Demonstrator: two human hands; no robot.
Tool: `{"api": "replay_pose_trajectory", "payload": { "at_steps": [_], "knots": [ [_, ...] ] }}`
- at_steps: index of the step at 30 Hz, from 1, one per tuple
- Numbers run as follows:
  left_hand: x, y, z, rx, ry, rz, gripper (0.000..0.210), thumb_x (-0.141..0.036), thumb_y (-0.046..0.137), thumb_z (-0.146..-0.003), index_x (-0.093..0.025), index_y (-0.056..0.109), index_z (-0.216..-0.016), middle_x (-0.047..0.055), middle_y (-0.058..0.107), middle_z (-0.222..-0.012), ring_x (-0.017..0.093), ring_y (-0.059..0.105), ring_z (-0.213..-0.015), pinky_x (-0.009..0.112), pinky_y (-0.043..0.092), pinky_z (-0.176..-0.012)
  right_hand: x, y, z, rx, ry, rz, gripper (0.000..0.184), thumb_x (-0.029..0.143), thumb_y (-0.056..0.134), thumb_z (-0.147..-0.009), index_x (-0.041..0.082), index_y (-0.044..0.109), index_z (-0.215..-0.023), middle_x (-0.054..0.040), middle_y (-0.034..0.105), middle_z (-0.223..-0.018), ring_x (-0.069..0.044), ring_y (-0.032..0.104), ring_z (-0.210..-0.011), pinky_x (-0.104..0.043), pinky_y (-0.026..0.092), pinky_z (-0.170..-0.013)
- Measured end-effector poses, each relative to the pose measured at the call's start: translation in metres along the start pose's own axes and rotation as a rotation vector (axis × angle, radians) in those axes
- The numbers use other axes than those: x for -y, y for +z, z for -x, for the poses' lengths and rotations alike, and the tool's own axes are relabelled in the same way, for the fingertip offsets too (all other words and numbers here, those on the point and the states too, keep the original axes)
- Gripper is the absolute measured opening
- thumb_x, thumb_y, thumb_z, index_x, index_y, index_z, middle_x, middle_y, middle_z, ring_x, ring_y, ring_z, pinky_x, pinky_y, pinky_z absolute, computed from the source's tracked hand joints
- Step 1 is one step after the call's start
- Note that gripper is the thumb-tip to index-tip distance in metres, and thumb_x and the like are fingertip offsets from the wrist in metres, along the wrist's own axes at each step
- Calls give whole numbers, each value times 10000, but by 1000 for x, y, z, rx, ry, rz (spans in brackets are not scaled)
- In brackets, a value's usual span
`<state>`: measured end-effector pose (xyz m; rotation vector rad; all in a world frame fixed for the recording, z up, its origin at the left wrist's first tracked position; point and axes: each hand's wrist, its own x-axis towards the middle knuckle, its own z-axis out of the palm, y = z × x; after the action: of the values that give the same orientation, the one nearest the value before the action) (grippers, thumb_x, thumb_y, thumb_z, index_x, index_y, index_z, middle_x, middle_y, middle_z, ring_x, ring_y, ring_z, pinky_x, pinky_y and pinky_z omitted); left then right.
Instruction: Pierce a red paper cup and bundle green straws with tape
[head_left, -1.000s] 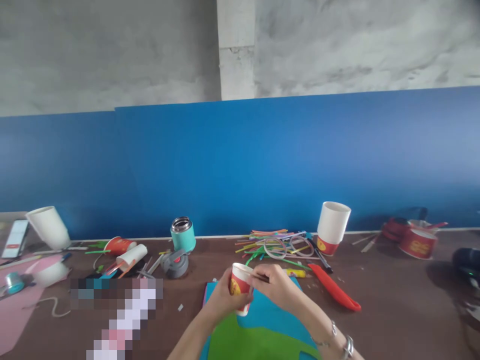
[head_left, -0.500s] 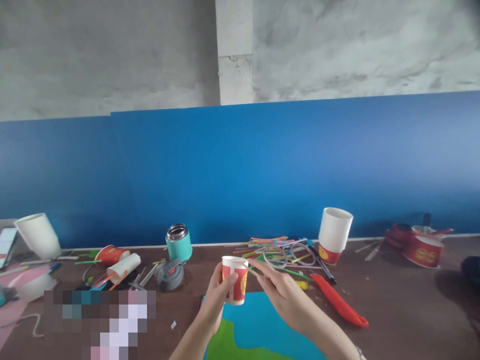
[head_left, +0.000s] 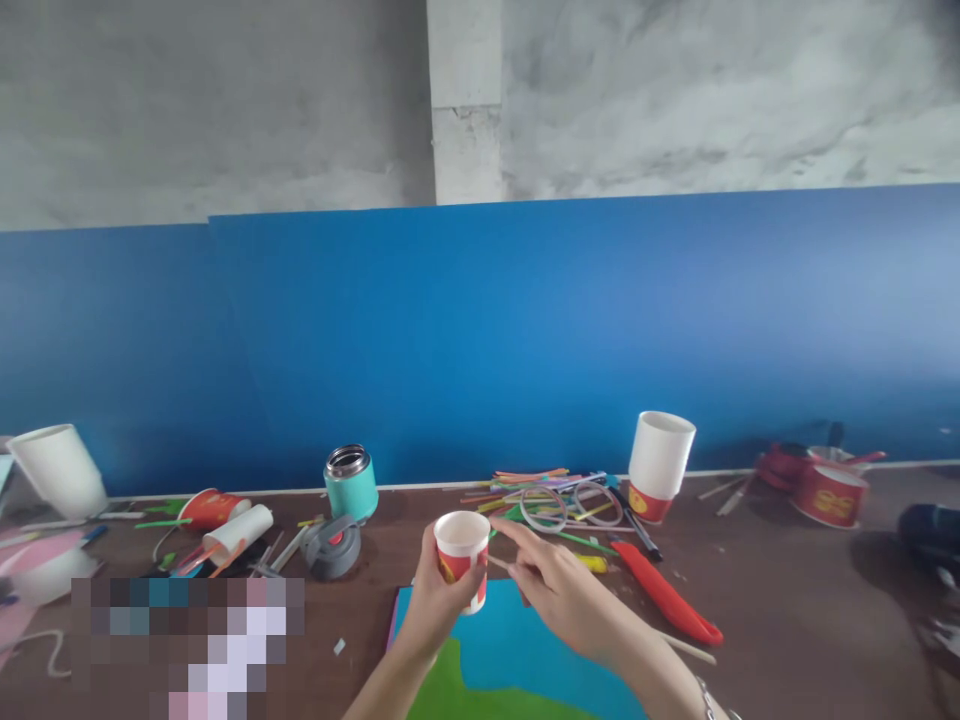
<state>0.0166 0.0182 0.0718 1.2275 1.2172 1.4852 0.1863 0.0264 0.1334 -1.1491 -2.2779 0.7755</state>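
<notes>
A red and white paper cup (head_left: 462, 550) is upright over the blue and green sheet (head_left: 525, 625), its open rim facing up. My left hand (head_left: 439, 595) is wrapped round it from the left, thumb across the front. My right hand (head_left: 559, 585) pinches a thin wooden stick (head_left: 688, 648) whose tip is at the cup's right side. The stick's rear end comes out beyond my right wrist. My right index finger reaches to the cup's rim. Whether the stick's tip touches the cup, I cannot tell.
Behind lie coloured strips (head_left: 525, 490) and white rings. Stacked paper cups (head_left: 661, 465) stand right of them, near a red pouch-like strip (head_left: 667, 595). A teal flask (head_left: 351, 483) and its grey lid (head_left: 330, 547) are left. A blue partition (head_left: 450, 340) closes the back.
The cup has turned in my left hand and tips slightly towards me, showing more of its inside. My right hand has shifted so that the stick's rear end now shows beyond the wrist.
</notes>
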Motion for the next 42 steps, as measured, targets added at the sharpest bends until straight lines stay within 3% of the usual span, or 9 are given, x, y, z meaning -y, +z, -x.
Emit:
{"api": "replay_pose_trajectory", "payload": {
  "at_steps": [3, 8, 13, 19, 26, 32, 42],
  "knots": [
    [-2, -1, 1, 34, 19, -9, 558, -440, 690, -690, -187, 462, -1132, 101, 653, -1008, 234, 632, -898, 340, 505, -770, 1, 0, 1, 19, -5, 15, 541, 224, 336, -896, 235, 274, -1433, 22, 584, -644, -127, 492, -574, -229, 344, -563],
    [6, 2, 3, 41, 8, 61, 613, -448, 691, -683, -193, 445, -1183, 100, 646, -1058, 224, 630, -912, 331, 502, -790, 4, 0, 3, 44, -61, -31, 451, 197, 329, -896, 263, 489, -1312, -23, 683, -813, -145, 555, -642, -258, 397, -634],
    [23, -1, 4, 11, -14, 78, 802, -476, 702, -648, -232, 323, -1312, 89, 642, -1092, 229, 632, -928, 339, 501, -810, 2, 3, 4, 96, -40, -74, 444, 175, 354, -884, 254, 522, -1287, -35, 702, -912, -158, 595, -721, -252, 424, -674],
    [33, -4, 4, -19, 30, -11, 682, -492, 689, -657, -236, 376, -1206, 77, 647, -1013, 224, 641, -856, 336, 518, -748, -6, 5, 1, 163, -22, -119, 488, 141, 365, -860, 292, 502, -1303, -15, 698, -960, -128, 574, -639, -231, 422, -604],
    [42, -4, 1, -50, 47, -17, 631, -465, 691, -664, -221, 389, -1161, 64, 637, -972, 211, 637, -830, 332, 508, -741, -7, 13, -1, 114, -29, -131, 465, 146, 356, -864, 271, 530, -1276, -34, 701, -943, -173, 629, -813, -258, 450, -709],
    [51, -10, -1, -89, 111, -108, 549, -400, 659, -692, -209, 396, -1135, 56, 614, -968, 211, 633, -832, 355, 494, -785, -9, 31, -2, 22, -22, 53, 437, 141, 373, -862, 250, 528, -1256, -74, 691, -1040, -212, 630, -951, -266, 428, -766],
    [47, -12, 0, -140, 89, -164, 547, -429, 672, -661, -192, 458, -1105, 70, 619, -974, 239, 631, -860, 367, 495, -779, -5, 47, -4, -16, 53, 227, 341, 140, 369, -871, 247, 531, -1152, -63, 711, -913, -206, 660, -829, -238, 385, -644]
  ]
}}
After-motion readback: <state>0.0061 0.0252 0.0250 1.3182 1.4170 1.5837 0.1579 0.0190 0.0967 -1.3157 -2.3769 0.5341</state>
